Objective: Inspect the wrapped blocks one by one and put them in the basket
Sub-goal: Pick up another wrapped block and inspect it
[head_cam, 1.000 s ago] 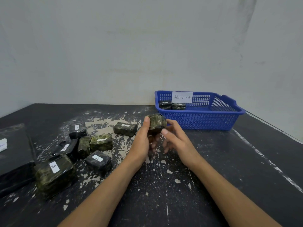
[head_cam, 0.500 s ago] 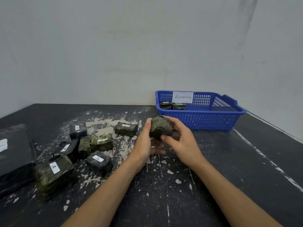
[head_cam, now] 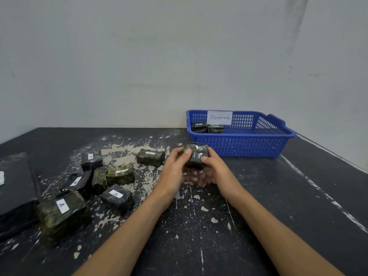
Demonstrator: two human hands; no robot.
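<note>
Both hands are up over the middle of the scuffed black counter, where the paint has flaked off in pale patches. Between them they hold a small dark greenish block wrapped in shiny clear film. The left hand grips its left side with the thumb laid over the top edge. The right hand grips the right side, thumb pressed on the near face, and its other fingers curl underneath. The block is held off the counter, just in front of the blue plastic lattice basket, which stands at the back right by the wall. A white paper label reading "Abnormal" hangs on the basket's far wall, and two wrapped blocks lie side by side in its back left corner. To the left of the hands, seven more wrapped blocks lie scattered on the counter, most showing a small white sticker marked "A". The largest block sits nearest the front left. A flat black slab lies at the far left edge.
</note>
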